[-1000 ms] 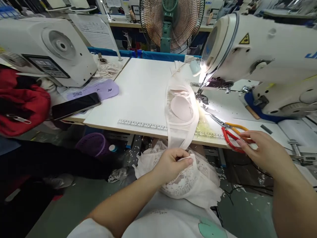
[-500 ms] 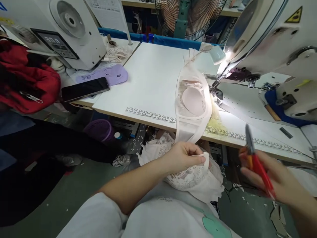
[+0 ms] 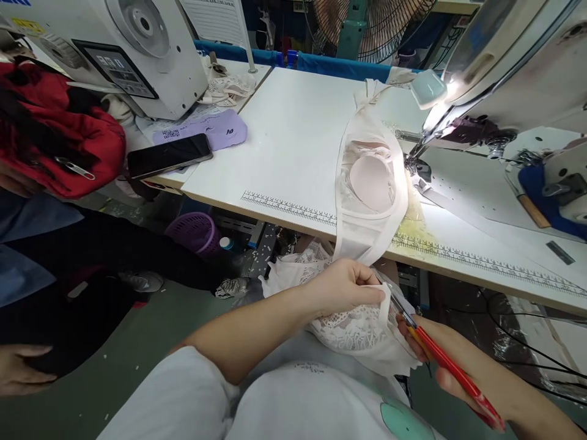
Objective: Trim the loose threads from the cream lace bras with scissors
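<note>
My left hand point(image 3: 351, 287) pinches the end of the pale bra point(image 3: 370, 183), whose cup part lies on the table beside the sewing machine's needle. The band hangs over the table edge down to my fingers. Red-handled scissors point(image 3: 452, 370) are gripped in my right hand point(image 3: 435, 342). Their blades meet the white strip point(image 3: 385, 302) just right of my left fingertips; whether they cut into it I cannot tell. Below, white lace pieces point(image 3: 353, 333) rest on my lap.
The lit sewing machine point(image 3: 509, 91) stands at the right. A second machine point(image 3: 151, 61), a phone point(image 3: 169, 156) and a purple paper tag point(image 3: 220, 129) are at the left. Another person's hand point(image 3: 25, 370) shows at the lower left. Behind the table stands a fan point(image 3: 371, 27).
My right hand has brought the scissors left, from the side to the strip at my left fingers. My left hand keeps its pinch. The view has shifted slightly.
</note>
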Demonstrator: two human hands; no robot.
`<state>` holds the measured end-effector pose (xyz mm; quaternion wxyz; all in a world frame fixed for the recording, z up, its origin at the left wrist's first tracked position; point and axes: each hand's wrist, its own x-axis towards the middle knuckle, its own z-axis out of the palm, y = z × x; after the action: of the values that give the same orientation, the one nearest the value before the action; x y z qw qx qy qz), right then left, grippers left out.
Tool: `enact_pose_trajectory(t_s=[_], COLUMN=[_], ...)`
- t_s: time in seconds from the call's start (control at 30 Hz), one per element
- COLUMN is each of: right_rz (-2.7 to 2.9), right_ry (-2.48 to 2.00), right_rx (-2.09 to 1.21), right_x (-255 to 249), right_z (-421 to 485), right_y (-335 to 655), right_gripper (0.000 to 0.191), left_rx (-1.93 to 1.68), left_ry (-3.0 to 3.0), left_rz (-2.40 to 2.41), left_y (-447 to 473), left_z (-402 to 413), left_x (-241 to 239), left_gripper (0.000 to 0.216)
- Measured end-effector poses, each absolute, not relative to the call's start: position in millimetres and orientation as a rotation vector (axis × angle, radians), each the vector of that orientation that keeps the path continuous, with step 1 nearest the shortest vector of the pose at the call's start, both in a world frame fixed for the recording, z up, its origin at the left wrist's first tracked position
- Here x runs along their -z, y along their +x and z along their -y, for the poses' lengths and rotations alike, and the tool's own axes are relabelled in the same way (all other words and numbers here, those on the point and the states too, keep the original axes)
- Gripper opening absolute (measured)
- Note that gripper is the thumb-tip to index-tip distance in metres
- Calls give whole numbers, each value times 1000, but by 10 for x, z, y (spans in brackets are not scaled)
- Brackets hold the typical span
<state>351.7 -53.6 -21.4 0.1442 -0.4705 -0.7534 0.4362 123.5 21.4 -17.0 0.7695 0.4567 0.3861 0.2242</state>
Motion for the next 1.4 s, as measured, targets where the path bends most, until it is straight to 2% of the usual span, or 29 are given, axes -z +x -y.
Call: enact_pose_trajectory(t_s=[0.1,0.2,0.47,0.73,1.03,1.4], right_rz=[2146,2097,2066,1930,1925,1891], right_ry=[-1342,-1354,-1299,-1320,-1365,-1399], right_rx=[-1466,-1575,-1539,-1660,-1628,-1574], right_x=[193,176,265,348,362,467], right_z=[537,543,595,669,724,752], right_y=[3496,3466,3475,3510,3466,3433], right_gripper=[40,41,61,55,44,44], left_rx=[-468,-459,-455,-457,-387,-417], left_ry=[972,937,876,881,933,919], left_rz=[-867,-879,-834,-831,-783,-789], left_y=[1249,1272,1306,1328,1290,1313], left_z=[-220,-227,-240,-253,-274,-262], left_x=[177,161,138,123,84,117], left_gripper=[15,14,17,15,18,15])
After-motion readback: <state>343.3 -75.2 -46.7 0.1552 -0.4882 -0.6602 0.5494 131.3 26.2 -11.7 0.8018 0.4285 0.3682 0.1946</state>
